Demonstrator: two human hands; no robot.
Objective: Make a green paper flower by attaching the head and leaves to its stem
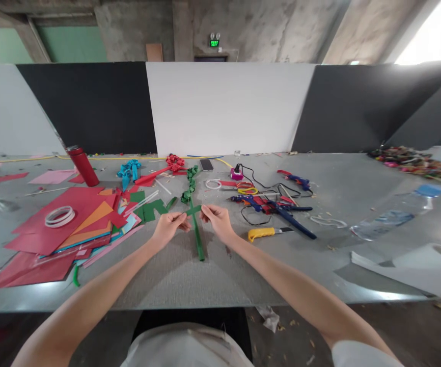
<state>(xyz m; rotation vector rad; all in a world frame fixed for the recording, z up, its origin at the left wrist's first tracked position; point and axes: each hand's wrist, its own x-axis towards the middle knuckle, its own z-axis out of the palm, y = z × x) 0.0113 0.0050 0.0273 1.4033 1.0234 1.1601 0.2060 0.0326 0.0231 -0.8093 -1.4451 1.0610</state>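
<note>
A small green paper strip [194,210] is stretched between my two hands, one end in each. My left hand [170,225] pinches its left end with thumb and finger. At the right end, my right hand [216,219] pinches it the same way. Beneath the strip lies a green paper stem [198,239], pointing toward me. Curled green paper pieces [190,184] run away from the stem's far end. Cut green paper [149,210] rests on the table left of the stem, beyond my left hand.
Coloured paper sheets [52,219] with a tape roll [59,216] are stacked at left, before a red bottle [83,166]. To the right lie a yellow-handled cutter [262,233], blue glue guns [249,201] with cables, and a water bottle [396,214]. A phone [207,164] lies farther back.
</note>
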